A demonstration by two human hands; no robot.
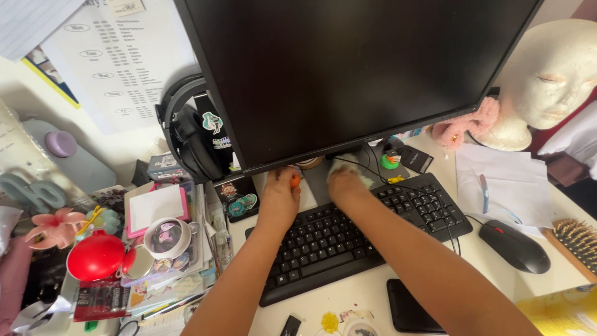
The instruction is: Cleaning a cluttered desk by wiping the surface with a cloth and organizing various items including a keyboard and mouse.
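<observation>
Both my hands reach under the lower edge of a large black monitor (348, 68), beyond a black keyboard (360, 230). My left hand (280, 196) is closed around a small orange object (295, 180) near the monitor stand. My right hand (345, 180) presses a pale cloth or wipe (339, 167) against the stand's base; its fingers are partly hidden by the screen. Thin black cables (373, 165) run past my right hand.
A black mouse (515, 246) and papers (497, 186) lie right of the keyboard, a hairbrush (575, 239) at the edge. A foam mannequin head (550, 71) stands back right. Headphones (186, 124), a red ball (96, 256), batteries and clutter crowd the left. A phone (407, 308) lies near front.
</observation>
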